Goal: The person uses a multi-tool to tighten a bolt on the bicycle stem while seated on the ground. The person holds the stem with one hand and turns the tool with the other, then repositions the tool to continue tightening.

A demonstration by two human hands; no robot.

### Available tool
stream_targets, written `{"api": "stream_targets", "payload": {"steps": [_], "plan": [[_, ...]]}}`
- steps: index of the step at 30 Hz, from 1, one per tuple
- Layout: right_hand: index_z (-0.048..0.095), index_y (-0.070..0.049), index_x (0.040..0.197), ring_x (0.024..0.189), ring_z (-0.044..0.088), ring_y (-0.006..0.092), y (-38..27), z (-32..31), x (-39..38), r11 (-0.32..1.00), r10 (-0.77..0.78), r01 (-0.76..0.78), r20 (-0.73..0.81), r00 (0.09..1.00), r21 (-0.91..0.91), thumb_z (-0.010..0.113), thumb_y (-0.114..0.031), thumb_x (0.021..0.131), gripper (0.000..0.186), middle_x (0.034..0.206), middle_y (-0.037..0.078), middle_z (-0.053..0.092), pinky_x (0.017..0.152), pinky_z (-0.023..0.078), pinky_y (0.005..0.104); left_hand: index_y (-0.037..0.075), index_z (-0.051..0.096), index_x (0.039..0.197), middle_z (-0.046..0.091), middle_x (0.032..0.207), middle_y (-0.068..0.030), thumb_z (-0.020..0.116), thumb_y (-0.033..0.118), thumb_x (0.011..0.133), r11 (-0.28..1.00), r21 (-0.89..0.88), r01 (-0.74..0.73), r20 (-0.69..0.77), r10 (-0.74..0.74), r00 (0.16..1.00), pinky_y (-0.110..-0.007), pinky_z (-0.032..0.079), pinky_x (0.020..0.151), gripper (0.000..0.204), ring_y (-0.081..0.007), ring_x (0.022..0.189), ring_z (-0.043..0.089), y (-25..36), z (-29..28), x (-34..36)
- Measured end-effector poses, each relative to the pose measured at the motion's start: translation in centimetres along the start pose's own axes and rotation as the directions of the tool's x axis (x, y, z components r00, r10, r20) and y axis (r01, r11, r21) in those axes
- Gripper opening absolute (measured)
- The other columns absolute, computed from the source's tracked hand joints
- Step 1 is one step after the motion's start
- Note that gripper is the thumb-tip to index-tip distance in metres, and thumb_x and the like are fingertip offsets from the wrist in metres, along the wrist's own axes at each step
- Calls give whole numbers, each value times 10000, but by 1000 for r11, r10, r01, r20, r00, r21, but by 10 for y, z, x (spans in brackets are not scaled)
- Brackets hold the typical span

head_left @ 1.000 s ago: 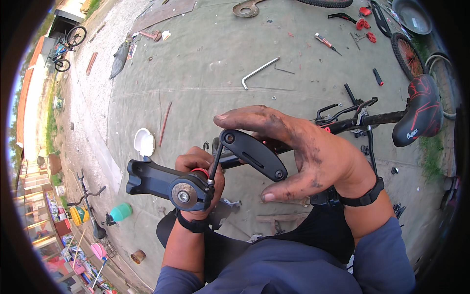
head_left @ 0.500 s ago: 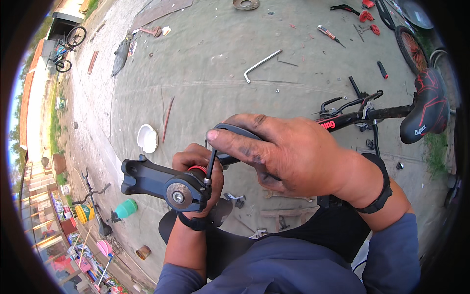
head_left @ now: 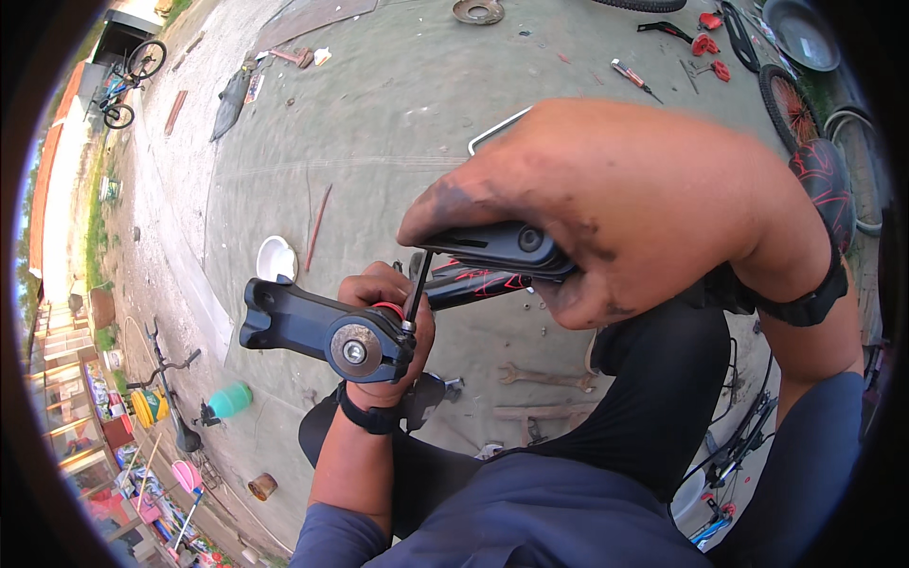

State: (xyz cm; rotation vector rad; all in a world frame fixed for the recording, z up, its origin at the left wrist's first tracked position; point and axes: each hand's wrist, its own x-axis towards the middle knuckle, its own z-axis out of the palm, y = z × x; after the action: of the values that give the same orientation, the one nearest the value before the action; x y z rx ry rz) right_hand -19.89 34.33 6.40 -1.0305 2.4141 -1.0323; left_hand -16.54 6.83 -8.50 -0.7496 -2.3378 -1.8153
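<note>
A black bicycle stem (head_left: 295, 317) with a round silver top cap (head_left: 354, 351) points left in front of me. My left hand (head_left: 371, 287) is wrapped round the bike's front tube just under the stem, beside a red ring. In my right hand (head_left: 615, 208) is a black folding multi-tool (head_left: 488, 244), gripped between thumb and fingers. Its thin hex key (head_left: 419, 289) reaches down to a small bolt at the stem's clamp. Below the tool runs the black and red bike frame (head_left: 483, 286); my right hand and forearm hide much of it.
On the grey-green ground sheet lie an open-end wrench (head_left: 546, 377), a silver L-shaped hex key (head_left: 492, 133) partly covered by my hand, and a screwdriver (head_left: 634, 79). A white bowl (head_left: 276, 257) and green bottle (head_left: 230, 400) are at left. The saddle (head_left: 822, 180) shows at right.
My right hand has turned over and swung outward, and the multi-tool's body now shows. The key stays at the stem bolt. My left hand keeps its grip; the stem has shifted slightly upward.
</note>
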Motion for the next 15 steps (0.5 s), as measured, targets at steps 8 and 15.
{"api": "stream_targets", "payload": {"steps": [8,15], "plan": [[662,21,1183,940,729,364,18,61,-15,969,-132,228,-585,800,93,753,-62,732,467,1045,186,735,838,577,378,62,422,1004,563,844,-86,617,-82,914,997,-62,-49,27,51,998,-271,473,637,258,-132,691,558,2,0,2],[664,9,1080,1016,732,395,5,56,-3,977,-209,195,-579,788,-87,682,-63,783,307,1067,217,736,893,579,475,65,429,992,571,834,-95,675,-113,847,990,-8,-144,80,144,986,-299,416,617,336,-160,677,527,5,-4,10]]}}
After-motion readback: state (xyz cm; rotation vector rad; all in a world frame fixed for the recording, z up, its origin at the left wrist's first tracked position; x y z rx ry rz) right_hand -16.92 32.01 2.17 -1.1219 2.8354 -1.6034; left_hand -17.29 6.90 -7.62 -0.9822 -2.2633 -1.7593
